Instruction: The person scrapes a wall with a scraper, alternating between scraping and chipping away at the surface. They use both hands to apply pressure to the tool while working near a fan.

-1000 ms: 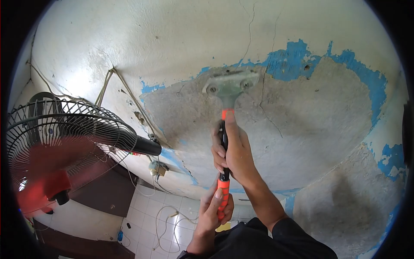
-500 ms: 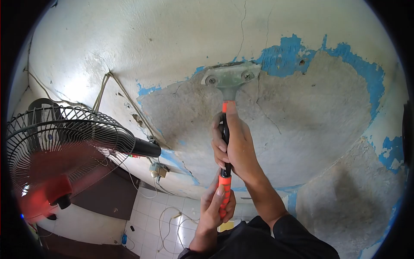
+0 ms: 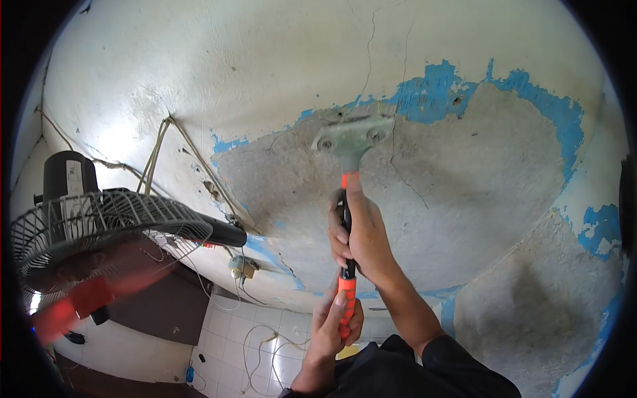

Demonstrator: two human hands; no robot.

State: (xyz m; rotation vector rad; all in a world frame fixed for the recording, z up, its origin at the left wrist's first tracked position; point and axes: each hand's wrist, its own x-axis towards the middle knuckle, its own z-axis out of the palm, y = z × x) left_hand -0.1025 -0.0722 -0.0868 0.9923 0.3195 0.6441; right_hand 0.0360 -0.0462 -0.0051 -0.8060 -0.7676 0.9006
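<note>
A long-handled wall scraper [image 3: 352,140] is in both my hands, its wide grey head with two screws against the wall. My right hand [image 3: 363,232] wraps the black upper shaft, thumb laid along the orange collar below the head. Lower down, my left hand [image 3: 330,322] is closed round the orange-and-black grip. The blade lies just under the upper edge of a bare grey plaster patch [image 3: 478,179]. Flaking blue paint [image 3: 424,96] borders that patch, with cream paint [image 3: 279,60] above it. Thin cracks run up the wall near the blade.
A fan with a wire cage [image 3: 113,225] stands close on the left, its red blades blurred. Cables [image 3: 156,152] hang along the wall to an electrical box [image 3: 242,266]. Below are white floor tiles [image 3: 225,325] with a loose cord [image 3: 249,358] and dark brown furniture [image 3: 162,298].
The scraper head has slid down the wall, off the blue and cream edge onto the bare plaster. Both hands keep their grip. The fan head has tilted to another angle.
</note>
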